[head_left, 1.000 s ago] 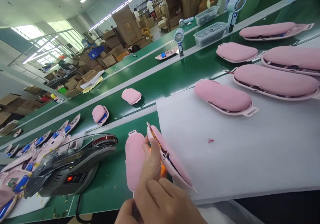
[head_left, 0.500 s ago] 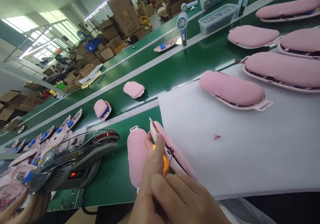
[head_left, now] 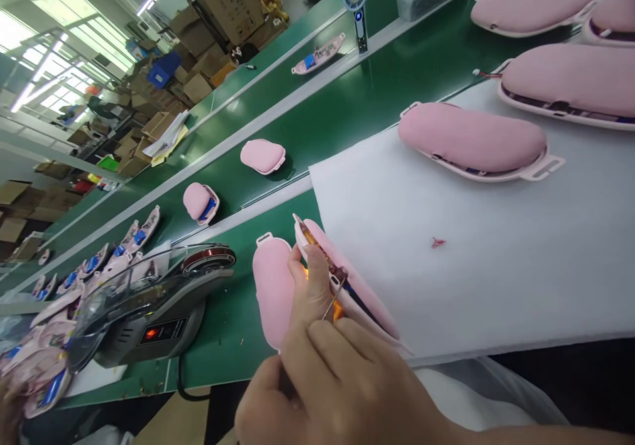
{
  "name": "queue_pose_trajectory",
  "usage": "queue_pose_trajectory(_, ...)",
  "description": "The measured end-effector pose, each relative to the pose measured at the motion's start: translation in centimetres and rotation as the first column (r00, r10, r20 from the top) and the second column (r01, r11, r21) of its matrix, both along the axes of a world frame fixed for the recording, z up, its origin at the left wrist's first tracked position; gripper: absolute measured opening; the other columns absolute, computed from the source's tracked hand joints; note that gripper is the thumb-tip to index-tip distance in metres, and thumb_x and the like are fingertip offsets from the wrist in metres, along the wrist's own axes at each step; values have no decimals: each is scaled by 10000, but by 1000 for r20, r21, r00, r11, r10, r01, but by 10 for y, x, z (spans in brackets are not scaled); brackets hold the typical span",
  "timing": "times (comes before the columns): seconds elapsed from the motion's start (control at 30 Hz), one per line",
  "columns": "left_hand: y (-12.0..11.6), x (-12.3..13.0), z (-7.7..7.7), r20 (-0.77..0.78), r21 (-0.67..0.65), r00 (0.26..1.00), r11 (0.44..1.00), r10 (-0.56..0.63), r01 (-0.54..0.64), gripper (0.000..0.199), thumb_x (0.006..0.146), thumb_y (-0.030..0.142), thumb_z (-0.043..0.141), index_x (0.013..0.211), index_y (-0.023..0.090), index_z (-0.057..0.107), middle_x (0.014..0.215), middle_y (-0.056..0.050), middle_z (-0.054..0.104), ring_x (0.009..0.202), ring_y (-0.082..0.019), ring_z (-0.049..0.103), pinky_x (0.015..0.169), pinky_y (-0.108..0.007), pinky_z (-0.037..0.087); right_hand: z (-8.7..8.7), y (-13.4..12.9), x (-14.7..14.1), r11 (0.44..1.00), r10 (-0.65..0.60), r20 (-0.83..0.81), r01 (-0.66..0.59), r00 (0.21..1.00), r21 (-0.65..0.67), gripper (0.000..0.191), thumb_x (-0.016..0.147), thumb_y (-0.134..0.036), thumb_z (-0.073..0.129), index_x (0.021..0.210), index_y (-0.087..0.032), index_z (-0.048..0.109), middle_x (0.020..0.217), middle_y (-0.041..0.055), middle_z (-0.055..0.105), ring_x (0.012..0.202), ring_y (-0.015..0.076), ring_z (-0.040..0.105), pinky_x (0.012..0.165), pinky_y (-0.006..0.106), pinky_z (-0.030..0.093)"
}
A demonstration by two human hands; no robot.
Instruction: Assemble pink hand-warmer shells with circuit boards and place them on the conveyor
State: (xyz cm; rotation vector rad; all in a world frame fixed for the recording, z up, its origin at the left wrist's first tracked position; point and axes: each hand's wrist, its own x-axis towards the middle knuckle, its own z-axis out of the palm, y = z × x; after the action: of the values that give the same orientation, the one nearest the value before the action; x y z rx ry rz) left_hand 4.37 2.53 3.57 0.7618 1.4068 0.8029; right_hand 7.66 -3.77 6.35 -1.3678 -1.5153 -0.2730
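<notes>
My left hand (head_left: 315, 283) grips a pink oblong shell (head_left: 364, 286) on edge, thumb on its rim. Its padded cover and hard backing stand apart along a gap, where dark parts show, and an orange glow comes from behind my fingers. In my closed right hand (head_left: 342, 385) is a thin metal tool (head_left: 335, 297); its tip reaches that gap near a small opening in the rim. What the tool's handle looks like is hidden by the fingers. Just left of my left hand lies another pink shell (head_left: 274, 293), padded side up.
On the white mat (head_left: 476, 286) lies a pink scrap (head_left: 437, 242); more pink shells (head_left: 473, 137) lie right. A grey machine (head_left: 159, 319) with a red-lit switch stands left, near another person's hand (head_left: 7, 405). A handheld fan (head_left: 358, 8) stands beyond the green belt (head_left: 327, 127).
The view has shifted, with the far shells sitting higher. My right hand has drawn back lower, showing more of the tool. The held shell's gap looks wider. The other person's hand has moved away leftward.
</notes>
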Motion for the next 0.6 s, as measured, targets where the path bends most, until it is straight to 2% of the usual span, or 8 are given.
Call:
queue_pose_trajectory(0.07, -2, 3, 2, 33, 71, 999, 997, 34, -36, 919, 582, 702, 705, 1332, 268, 397, 805, 21, 628, 803, -202, 679, 792, -332, 551, -2, 1, -5, 999, -39, -36, 39, 999, -11, 273, 648, 19, 424, 495, -205, 452, 452, -39, 405, 416, 105, 335, 349, 253, 260)
queue_pose_trajectory(0.17, -5, 6, 7, 62, 161, 997, 986, 38, -47, 644, 615, 619, 744, 1139, 315, 524, 621, 98, 560, 657, -150, 661, 736, -310, 573, -4, 1, -12, 995, -100, -104, 96, 990, -39, 304, 653, 40, 396, 473, -205, 403, 461, -40, 376, 427, 97, 332, 362, 253, 282)
queue_pose_trajectory(0.23, -5, 6, 10, 73, 152, 997, 987, 34, -45, 432, 685, 525, 746, 1041, 352, 573, 593, 105, 575, 687, -163, 679, 719, -316, 583, -4, 0, -15, 995, -87, -82, 83, 993, -50, 264, 660, 22, 414, 517, -196, 456, 479, -41, 395, 439, 98, 352, 376, 253, 289)
queue_pose_trajectory(0.3, -4, 6, 13, 100, 70, 994, 996, 44, -51, 272, 783, 454, 682, 1027, 356, 610, 641, 76, 645, 791, -198, 701, 719, -336, 594, -2, 0, -17, 996, -64, -42, 61, 997, -61, 229, 667, -5, 429, 561, -196, 497, 497, -37, 418, 451, 107, 372, 385, 264, 288)
queue_pose_trajectory(0.37, -3, 7, 15, 129, -47, 989, 997, 71, -65, 244, 863, 477, 564, 1042, 328, 641, 722, 35, 706, 871, -225, 703, 739, -357, 601, 1, 0, -18, 992, -94, -49, 89, 994, -88, 258, 685, 1, 413, 553, -207, 489, 490, -34, 411, 450, 117, 365, 387, 283, 279)
queue_pose_trajectory(0.47, -1, 8, 18, 175, -167, 981, 985, 81, -51, 434, 904, 591, 359, 1031, 322, 674, 818, 3, 746, 940, -249, 694, 769, -379, 602, 6, 3, -19, 978, -194, -122, 181, 973, -108, 346, 728, 42, 372, 522, -222, 459, 460, -36, 391, 437, 117, 340, 388, 300, 269)
queue_pose_trajectory(0.53, -1, 9, 20, 190, -196, 979, 980, 79, -41, 412, 907, 589, 356, 1038, 361, 672, 821, 20, 750, 968, -246, 687, 784, -378, 597, 8, 4, -19, 970, -229, -123, 216, 966, -111, 365, 738, 55, 369, 531, -229, 465, 447, -45, 395, 424, 111, 319, 394, 300, 267)
queue_pose_trajectory(0.6, -2, 10, 20, 170, -183, 979, 980, 111, -79, 308, 906, 535, 437, 1069, 383, 650, 818, 35, 745, 982, -235, 680, 809, -374, 587, 9, 4, -20, 962, -258, -86, 248, 962, -116, 369, 722, 70, 365, 537, -234, 464, 433, -56, 406, 409, 104, 305, 397, 297, 264)
